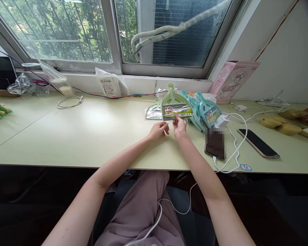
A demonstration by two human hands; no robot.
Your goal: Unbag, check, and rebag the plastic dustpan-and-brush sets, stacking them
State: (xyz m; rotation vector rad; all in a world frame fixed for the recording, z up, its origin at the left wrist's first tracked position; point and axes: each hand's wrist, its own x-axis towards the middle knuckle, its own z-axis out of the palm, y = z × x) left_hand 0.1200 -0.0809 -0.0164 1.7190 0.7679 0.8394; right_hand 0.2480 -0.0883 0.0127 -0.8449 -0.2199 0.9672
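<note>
A green mini dustpan-and-brush set in clear wrapping, with a printed yellow-green label, is upright in front of me, handle pointing away. My right hand is closed on its lower edge, thumb over the front. Just to the left, my left hand rests by the table with its fingers loosely bent and apart, holding nothing. Behind the held set, on the left, lies another wrapped set in pale green. Several turquoise dustpan sets are heaped to the right.
Right of the heap are a white charger, a phone on a cable and another dark phone. A pink box leans by the wall. Along the window lie wires, a wrapped white packet and a coiled cable.
</note>
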